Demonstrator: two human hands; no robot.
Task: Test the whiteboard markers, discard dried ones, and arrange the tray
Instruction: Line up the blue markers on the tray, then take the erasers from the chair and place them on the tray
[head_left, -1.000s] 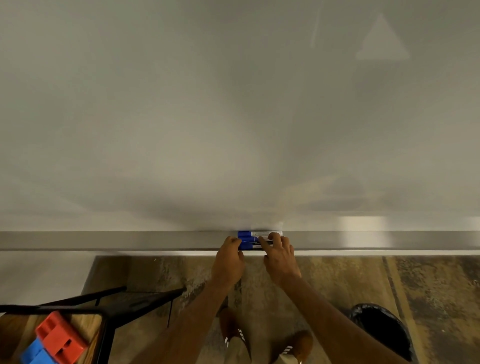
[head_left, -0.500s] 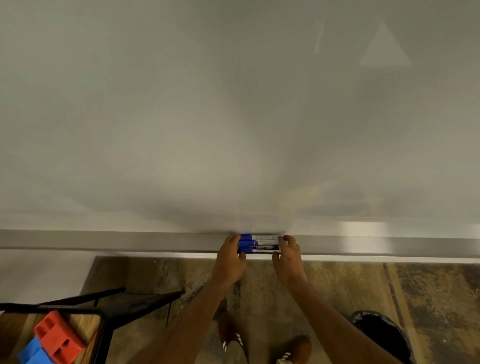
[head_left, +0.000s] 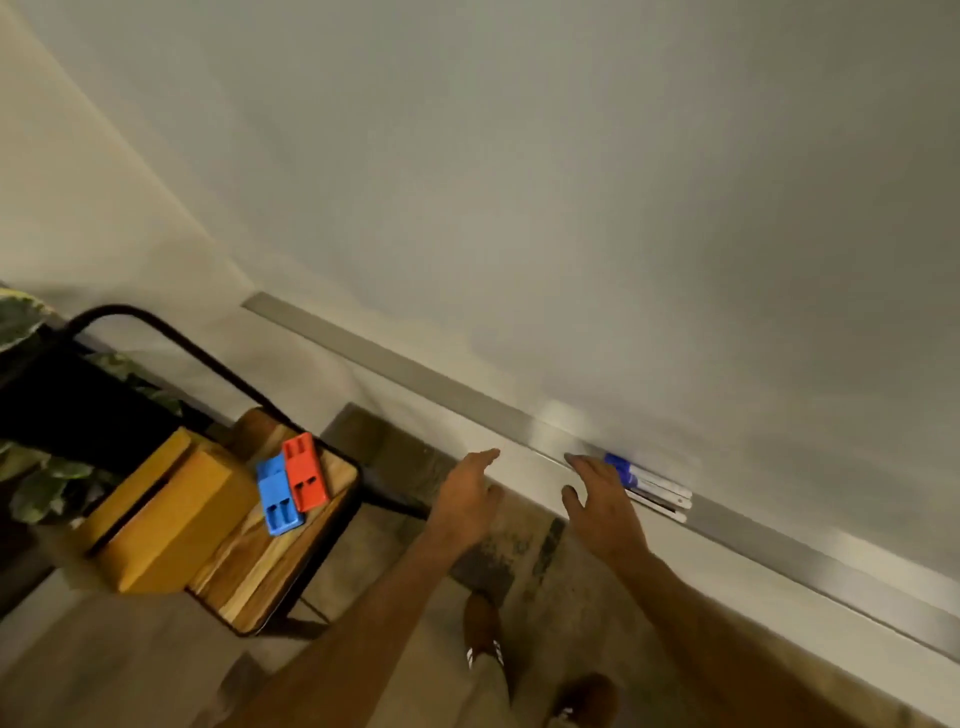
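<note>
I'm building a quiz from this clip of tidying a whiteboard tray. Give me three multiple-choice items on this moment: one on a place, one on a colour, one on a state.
1. Where do the markers lie?
A. On the whiteboard tray
B. On the wooden side table
C. On the floor

2. What colours are the two plastic blocks on the side table?
A. Green and yellow
B. Blue and red
C. Black and white

3. What are the hands doing?
A. Both grip markers
B. Only the left grips a marker
C. Both are open and empty

Key: 1 A, they rest together on the grey tray. 2 B, a blue block lies beside a red block. 3 C, the left hand and right hand have spread fingers holding nothing.
</note>
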